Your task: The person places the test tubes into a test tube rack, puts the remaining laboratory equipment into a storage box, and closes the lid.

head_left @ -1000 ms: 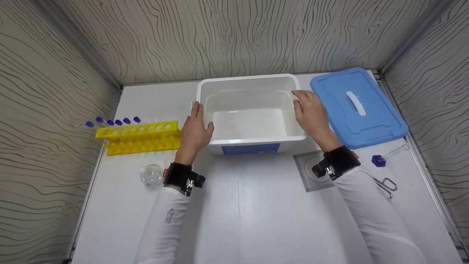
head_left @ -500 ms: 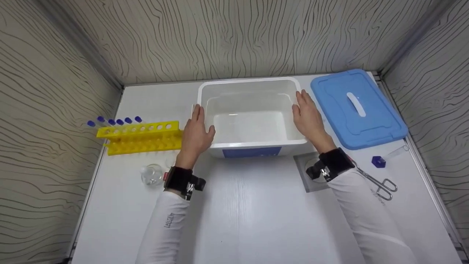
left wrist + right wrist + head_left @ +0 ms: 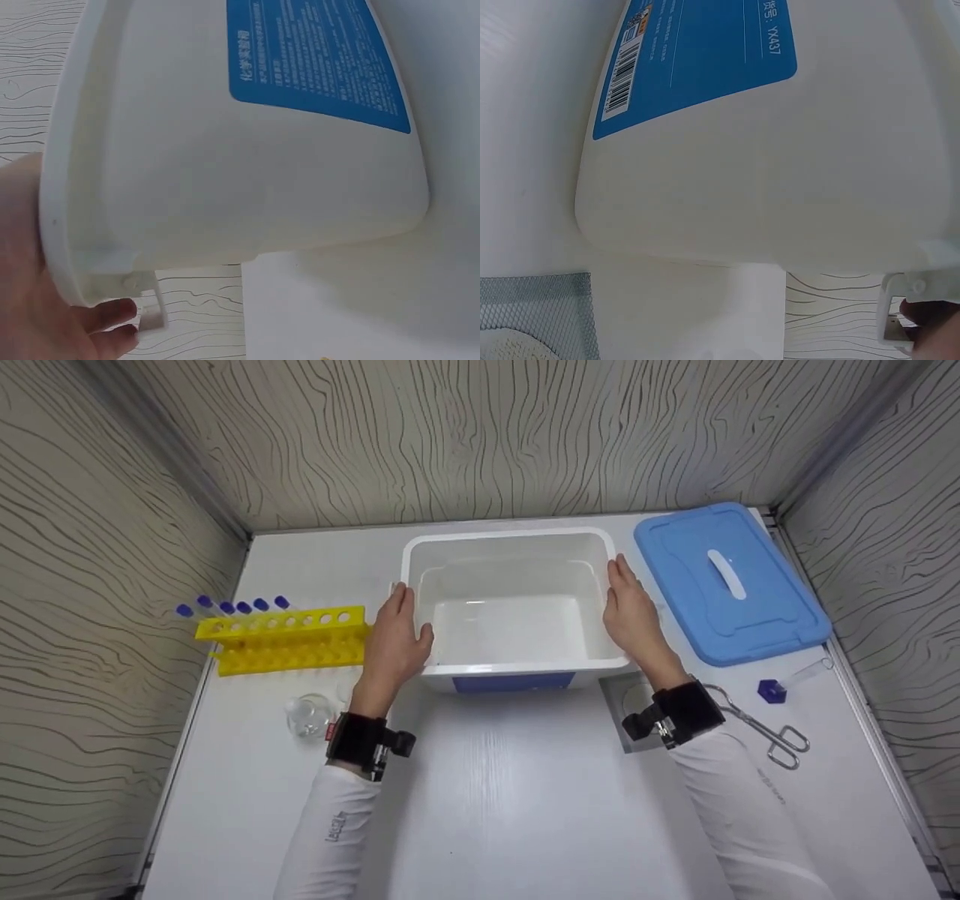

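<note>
At the back centre of the white table (image 3: 510,780), an open white plastic tub with a blue label (image 3: 514,607) is held between both hands. The left hand (image 3: 391,641) is pressed against its left wall, thumb hooked over the rim; the right hand (image 3: 634,615) lies with straight fingers along the right wall. For an even slide, equal pressure should be kept on both sides, low on the walls, so the yellow test-tube rack (image 3: 289,641) and blue rectangular lid (image 3: 727,581) beside it are not knocked.
</note>
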`<state>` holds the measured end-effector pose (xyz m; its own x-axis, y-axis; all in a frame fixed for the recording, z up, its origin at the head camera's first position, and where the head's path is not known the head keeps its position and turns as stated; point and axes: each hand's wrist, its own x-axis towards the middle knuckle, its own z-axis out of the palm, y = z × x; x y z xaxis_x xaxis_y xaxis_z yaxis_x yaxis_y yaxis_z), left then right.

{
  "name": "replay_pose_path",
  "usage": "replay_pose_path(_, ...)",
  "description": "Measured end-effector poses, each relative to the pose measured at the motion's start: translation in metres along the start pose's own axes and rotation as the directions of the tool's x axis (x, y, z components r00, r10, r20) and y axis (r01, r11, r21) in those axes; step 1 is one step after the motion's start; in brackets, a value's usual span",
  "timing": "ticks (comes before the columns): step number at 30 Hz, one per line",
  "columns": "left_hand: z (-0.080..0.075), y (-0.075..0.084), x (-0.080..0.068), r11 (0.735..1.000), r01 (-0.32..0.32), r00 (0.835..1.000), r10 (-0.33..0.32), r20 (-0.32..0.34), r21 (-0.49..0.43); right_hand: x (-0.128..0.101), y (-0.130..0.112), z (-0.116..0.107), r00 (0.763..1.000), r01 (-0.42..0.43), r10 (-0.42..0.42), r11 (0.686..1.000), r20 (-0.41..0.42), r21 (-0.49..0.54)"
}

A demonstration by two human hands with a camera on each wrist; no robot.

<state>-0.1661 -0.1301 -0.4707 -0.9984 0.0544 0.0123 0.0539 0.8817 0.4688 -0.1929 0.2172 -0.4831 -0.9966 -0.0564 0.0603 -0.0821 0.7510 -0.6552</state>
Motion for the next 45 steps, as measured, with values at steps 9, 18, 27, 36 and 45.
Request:
replay_pose_path(9,-0.005,-0.006,0.009,1.0,-0.008,1.0,0.007,-0.03,-0.026,-0.006,0.0,0.001,1.0,-0.001,0.001,1.0,-0.017,0.02)
replay_pose_path(18,0.003,-0.015,0.02,0.989,0.043,0.998,-0.048,-0.029,-0.138,-0.002,-0.003,0.003,1.0,0.01,-0.01,1.0,-0.017,0.028)
replay_pose_path(27,0.004,-0.013,0.017,0.978,0.019,0.998,-0.031,-0.056,-0.209,-0.003,-0.003,0.001,0.999,0.009,-0.009,1.0,-0.05,0.007)
replay_pose_path(36,-0.006,-0.02,0.012,0.963,0.036,0.999,-0.036,0.004,-0.268,-0.005,-0.002,0.001,0.998,0.006,-0.007,1.0,-0.065,-0.025)
replay_pose_path(45,-0.019,-0.048,-0.008,0.95,0.147,0.989,-0.145,0.03,-0.276,-0.005,-0.003,0.005,0.998,0.01,-0.011,1.0,-0.057,-0.026)
